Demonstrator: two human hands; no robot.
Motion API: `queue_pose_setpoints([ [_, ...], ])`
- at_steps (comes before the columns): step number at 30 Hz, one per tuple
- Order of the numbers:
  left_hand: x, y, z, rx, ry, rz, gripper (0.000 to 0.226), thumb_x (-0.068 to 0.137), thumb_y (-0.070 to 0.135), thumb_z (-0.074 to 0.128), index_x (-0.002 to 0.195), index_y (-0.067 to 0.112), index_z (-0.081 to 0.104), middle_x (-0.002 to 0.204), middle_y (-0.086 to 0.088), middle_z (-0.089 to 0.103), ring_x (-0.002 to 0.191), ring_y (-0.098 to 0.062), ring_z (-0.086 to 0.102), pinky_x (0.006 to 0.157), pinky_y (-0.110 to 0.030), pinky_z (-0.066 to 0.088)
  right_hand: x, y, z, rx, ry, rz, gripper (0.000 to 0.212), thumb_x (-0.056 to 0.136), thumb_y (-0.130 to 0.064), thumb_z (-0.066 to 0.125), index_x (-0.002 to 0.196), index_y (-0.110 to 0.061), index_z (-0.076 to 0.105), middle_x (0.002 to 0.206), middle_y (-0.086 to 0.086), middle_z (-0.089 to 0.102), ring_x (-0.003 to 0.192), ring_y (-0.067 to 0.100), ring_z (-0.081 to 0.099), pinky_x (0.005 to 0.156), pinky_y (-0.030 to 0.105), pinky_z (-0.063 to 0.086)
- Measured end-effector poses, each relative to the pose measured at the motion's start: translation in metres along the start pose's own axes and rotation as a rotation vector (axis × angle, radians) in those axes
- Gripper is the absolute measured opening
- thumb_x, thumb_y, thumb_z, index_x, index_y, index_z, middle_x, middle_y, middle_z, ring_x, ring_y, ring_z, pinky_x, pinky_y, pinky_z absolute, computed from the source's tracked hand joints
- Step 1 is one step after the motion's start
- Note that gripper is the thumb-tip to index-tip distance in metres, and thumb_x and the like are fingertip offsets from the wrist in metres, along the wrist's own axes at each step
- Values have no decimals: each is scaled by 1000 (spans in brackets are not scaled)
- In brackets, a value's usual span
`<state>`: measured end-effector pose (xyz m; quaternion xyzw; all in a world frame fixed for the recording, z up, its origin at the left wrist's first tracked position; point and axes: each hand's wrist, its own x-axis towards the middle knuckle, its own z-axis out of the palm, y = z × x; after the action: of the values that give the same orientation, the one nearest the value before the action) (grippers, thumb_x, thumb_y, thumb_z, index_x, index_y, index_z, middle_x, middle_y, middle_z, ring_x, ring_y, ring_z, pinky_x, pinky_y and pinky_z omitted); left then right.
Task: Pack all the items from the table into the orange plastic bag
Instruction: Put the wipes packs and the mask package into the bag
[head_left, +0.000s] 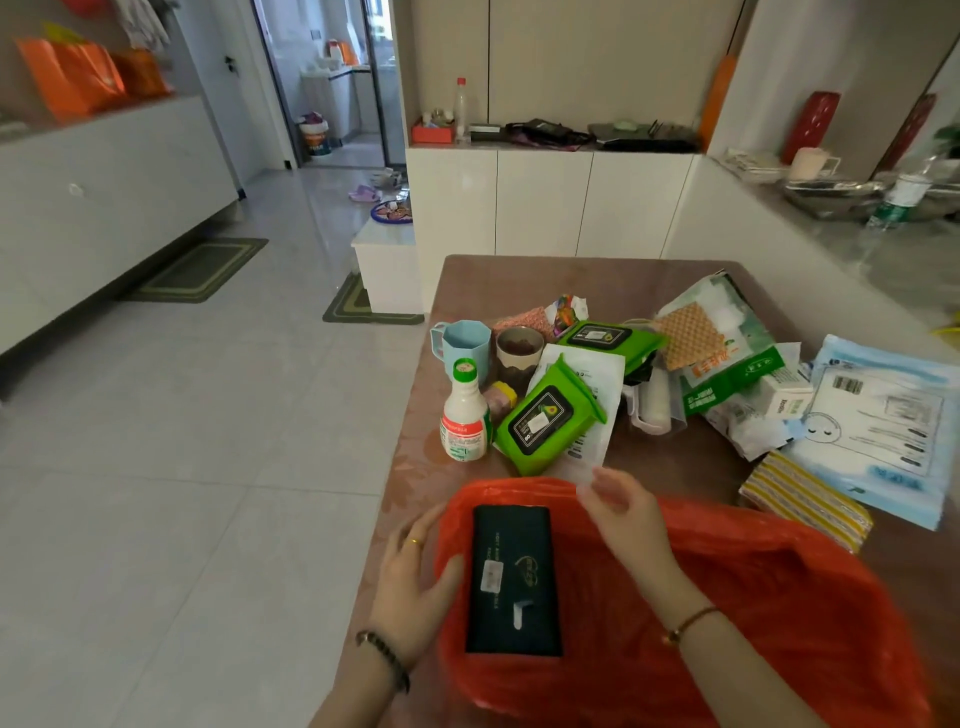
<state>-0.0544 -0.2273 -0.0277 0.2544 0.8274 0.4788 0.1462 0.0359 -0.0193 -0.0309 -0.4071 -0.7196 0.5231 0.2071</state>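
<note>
Barely begun: one dark packet (514, 577) sits in the orange bag (753, 623); bottle (465, 415), wipes (548, 415) and more crowd the counter (649, 280); left grip (415, 571) and right grip (623, 514) are spread.

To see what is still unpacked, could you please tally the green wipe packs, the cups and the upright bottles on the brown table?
Green wipe packs: 2, the near pack and the far pack
Cups: 2, the blue cup and the brown cup
Upright bottles: 1, the white bottle
Total: 5

Soft even daylight, glare on floor tiles (322, 208), edges warped and blurred
</note>
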Motion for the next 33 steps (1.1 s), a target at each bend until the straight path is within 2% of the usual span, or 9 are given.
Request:
queue_pose_setpoints([
  [6,51,35,34,-16,-57,106,53,85,19,58,134,26,38,133,7,41,118,0,36,99,-12,25,89,-19,9,26,79,127,60,79,-18,70,130,-3,43,132,17,52,116,31,54,97,42,45],
  [9,76,48,55,-66,-80,63,53,86,19,58,134,26,37,133,7,41,119,0,35,98,-13,26,120,-15,23,148,47,308,46,81,-20,68,119,0,52,113,21,64,84,31,66,63,32,58],
  [11,93,54,66,-94,-86,40,54,85,15,59,134,21,38,135,0,43,122,-7,39,102,-19,30,131,-15,30,131,31,353,37,85,-26,62,113,-3,52,100,21,67,61,26,64,42,25,54],
  [14,108,59,77,-127,-82,1,55,84,12,60,134,15,38,134,-7,47,125,-17,44,107,-34,36,136,-17,32,-37,130,192,20,91,-22,53,99,-4,55,96,23,65,84,37,64,68,42,52],
  [18,119,58,82,-230,-82,-26,55,83,5,59,133,11,37,129,-7,51,120,-20,50,102,-31,41,132,-34,12,90,152,-156,24,97,-17,41,74,-11,47,74,14,66,72,27,66,59,32,53],
  [21,126,57,88,-308,-100,-87,58,84,0,57,136,5,32,134,-14,48,122,-23,49,105,-43,40,135,-41,5,65,37,-210,10,91,-21,54,88,-11,53,87,13,67,81,22,65,67,28,54],
  [25,126,50,99,-326,-142,-166,60,85,2,57,137,13,29,120,-2,53,98,-6,53,92,-26,47,130,-24,25,-142,-173,-16,63,74,-28,75,121,-2,43,116,10,57,109,23,55,93,32,44],
  [29,119,48,99,-350,-186,-215,63,86,0,55,139,14,23,127,-4,46,97,-5,49,81,-18,46,128,-12,29,-108,-58,13,38,76,-12,73,107,2,58,105,16,66,99,29,62,79,29,47],
  [33,105,57,83,-431,-97,-93,59,84,-7,55,134,8,29,136,-13,42,99,0,51,75,-5,47,116,-30,14,-98,97,-192,14,82,-8,64,90,4,66,86,19,68,82,31,61,65,27,38],
])
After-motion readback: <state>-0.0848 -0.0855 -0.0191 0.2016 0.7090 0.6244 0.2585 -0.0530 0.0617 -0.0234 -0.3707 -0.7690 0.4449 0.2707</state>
